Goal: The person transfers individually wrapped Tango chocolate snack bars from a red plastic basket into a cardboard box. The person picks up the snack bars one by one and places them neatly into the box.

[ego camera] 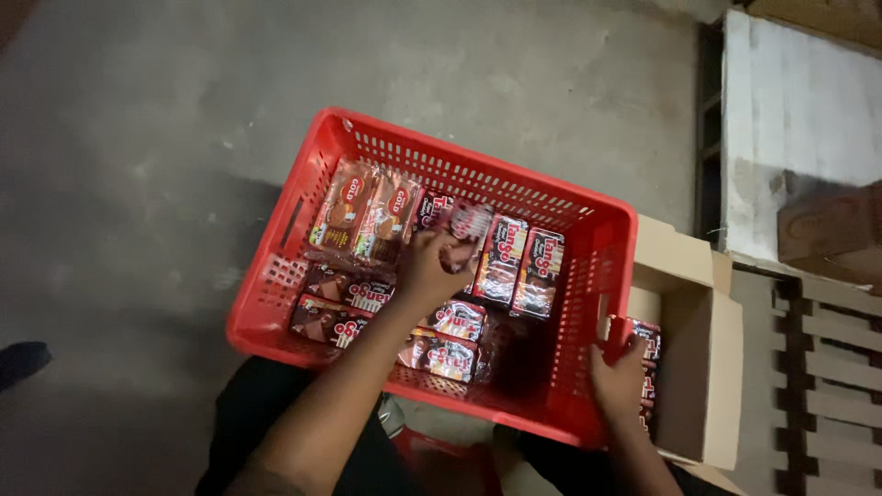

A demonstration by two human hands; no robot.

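A red plastic crate [303, 207] sits on the concrete floor, holding several dark red snack packets [519, 266] and two orange-brown ones [354, 207]. My left hand [432, 266] reaches into the crate and grips a dark red packet [467, 220] among the standing row. My right hand [620, 377] is outside the crate's right wall, closed on a stack of similar packets [648, 344] inside an open cardboard box [712, 367].
A pale slab [799, 110] and a brown carton [827, 225] lie at the right, above wooden pallet slats [827, 367]. A dark shoe [23, 360] shows at the left edge. My dark-clothed legs [266, 422] are below the crate.
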